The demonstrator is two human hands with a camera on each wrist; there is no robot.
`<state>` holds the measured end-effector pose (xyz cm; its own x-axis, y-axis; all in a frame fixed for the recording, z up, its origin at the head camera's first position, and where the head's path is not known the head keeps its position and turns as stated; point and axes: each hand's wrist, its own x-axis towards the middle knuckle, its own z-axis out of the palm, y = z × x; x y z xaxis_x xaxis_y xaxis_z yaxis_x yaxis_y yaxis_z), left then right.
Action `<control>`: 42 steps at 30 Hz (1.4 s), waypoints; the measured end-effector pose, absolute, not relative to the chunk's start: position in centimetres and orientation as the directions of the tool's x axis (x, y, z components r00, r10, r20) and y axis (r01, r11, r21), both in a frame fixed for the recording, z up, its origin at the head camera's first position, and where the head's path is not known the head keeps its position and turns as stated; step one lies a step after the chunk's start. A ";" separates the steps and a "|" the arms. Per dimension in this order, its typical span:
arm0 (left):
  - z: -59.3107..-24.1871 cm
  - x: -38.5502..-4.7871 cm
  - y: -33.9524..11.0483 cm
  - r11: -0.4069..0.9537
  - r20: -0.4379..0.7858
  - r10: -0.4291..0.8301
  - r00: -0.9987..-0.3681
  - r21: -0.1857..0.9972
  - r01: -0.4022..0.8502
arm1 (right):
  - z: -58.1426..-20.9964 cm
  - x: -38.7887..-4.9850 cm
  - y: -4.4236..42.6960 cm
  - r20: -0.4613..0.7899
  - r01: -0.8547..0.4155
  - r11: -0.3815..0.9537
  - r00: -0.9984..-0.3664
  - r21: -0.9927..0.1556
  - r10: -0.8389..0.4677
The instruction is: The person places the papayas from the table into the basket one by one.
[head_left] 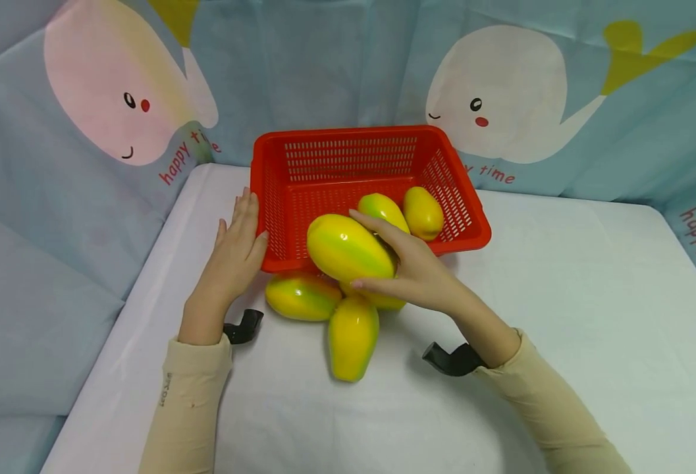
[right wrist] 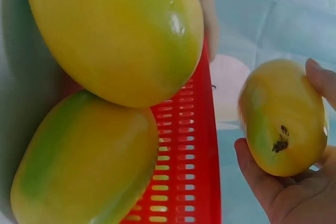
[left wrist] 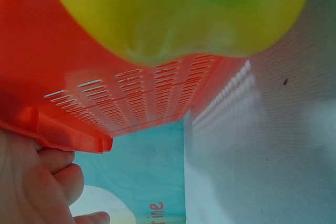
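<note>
In the head view my right hand (head_left: pixel 415 270) grips a glossy yellow-green papaya (head_left: pixel 348 247) above the front rim of a red plastic basket (head_left: pixel 481 234). The right wrist view shows thumb and fingers around this papaya (right wrist: pixel 283 119). My left hand (head_left: pixel 238 247) rests with straight fingers against the basket's left side, touching the rim. Inside the basket, at the right, lie a yellow-green papaya (head_left: pixel 383 209) and a yellower papaya (head_left: pixel 423 214). Just in front are a papaya (head_left: pixel 303 296), a papaya (head_left: pixel 353 339) and a third papaya (head_left: pixel 389 301), partly hidden by my right hand.
The basket stands on a white-covered table (head_left: pixel 585 316), near a light blue printed curtain (head_left: pixel 336 66) at the back. A black wrist piece (head_left: pixel 243 327) shows beside the left wrist, and a similar black piece (head_left: pixel 451 359) beside the right.
</note>
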<state>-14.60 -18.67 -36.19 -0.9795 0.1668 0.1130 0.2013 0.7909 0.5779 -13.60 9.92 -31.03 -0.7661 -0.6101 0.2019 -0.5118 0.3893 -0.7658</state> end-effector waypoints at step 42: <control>-36.0 -14.5 -18.6 0.797 0.105 0.174 -0.979 0.569 0.203 | -33.1 -17.4 4.9 0.097 -0.492 0.556 -0.800 -0.671 -0.592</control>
